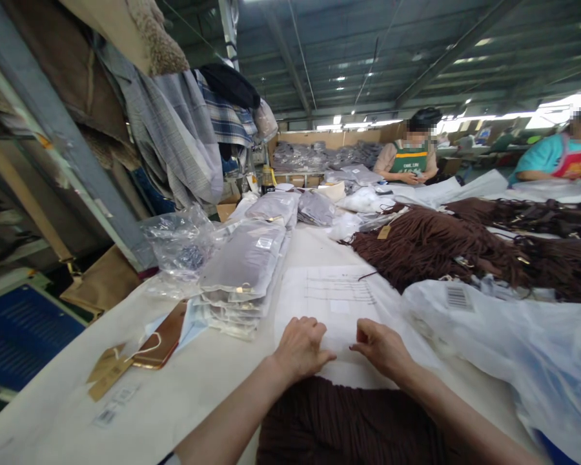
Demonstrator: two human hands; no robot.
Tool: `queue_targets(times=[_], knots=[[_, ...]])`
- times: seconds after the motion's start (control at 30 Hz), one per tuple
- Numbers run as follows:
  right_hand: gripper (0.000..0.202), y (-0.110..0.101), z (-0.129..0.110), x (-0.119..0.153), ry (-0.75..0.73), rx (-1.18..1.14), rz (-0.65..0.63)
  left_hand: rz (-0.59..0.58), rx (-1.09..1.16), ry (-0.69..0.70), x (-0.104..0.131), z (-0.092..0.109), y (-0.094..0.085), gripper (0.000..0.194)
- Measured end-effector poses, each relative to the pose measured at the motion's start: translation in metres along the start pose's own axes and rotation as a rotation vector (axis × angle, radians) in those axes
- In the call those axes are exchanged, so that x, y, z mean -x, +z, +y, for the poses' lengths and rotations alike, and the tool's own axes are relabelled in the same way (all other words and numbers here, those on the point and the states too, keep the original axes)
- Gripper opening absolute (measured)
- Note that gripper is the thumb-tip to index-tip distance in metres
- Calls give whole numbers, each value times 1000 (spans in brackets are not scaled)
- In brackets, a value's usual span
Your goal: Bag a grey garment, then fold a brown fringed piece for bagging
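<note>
My left hand [303,349] is over a white sheet, its fingers curled in and the thumb pointing right. Across a small gap, my right hand [381,347] has thumb and fingertips drawn together. What either hand pinches, if anything, does not show clearly. Beneath them lies the translucent white sheet [329,281], with printed lines and a small pale rectangle showing; whether it is paper or a plastic bag I cannot tell. Nearest to me, below the hands and between my forearms, is a dark brown fringed item [353,423], partly cut off by the frame.
Packed grey goods in clear bags [242,258] are stacked left of the sheet. A phone [167,336] and cardboard tags [110,374] lie nearer the left edge. Brown fringed goods [426,245] and a large plastic bag [503,342] are right. Two people [411,158] work beyond.
</note>
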State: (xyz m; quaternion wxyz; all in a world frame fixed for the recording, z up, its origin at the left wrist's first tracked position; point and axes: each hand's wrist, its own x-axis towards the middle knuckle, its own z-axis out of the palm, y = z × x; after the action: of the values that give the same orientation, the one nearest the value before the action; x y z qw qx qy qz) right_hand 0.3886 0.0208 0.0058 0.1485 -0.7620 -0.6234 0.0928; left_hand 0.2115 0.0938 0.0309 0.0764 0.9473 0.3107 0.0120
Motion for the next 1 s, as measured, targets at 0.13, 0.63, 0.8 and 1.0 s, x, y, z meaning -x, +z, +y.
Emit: queue_targets(times=[0.13, 0.63, 0.8, 1.0], knots=[[21, -2, -3, 0, 40, -16, -22, -7, 1, 11, -15, 22, 2, 27], [27, -17, 2, 12, 8, -246, -118, 26, -155, -130, -2, -16, -10, 26], [31, -14, -36, 13, -89, -115, -4, 47, -164, -129, -5, -5, -18, 23], [22, -10, -26, 19, -147, 112, 52, 48, -172, -148, 7, -12, -26, 25]])
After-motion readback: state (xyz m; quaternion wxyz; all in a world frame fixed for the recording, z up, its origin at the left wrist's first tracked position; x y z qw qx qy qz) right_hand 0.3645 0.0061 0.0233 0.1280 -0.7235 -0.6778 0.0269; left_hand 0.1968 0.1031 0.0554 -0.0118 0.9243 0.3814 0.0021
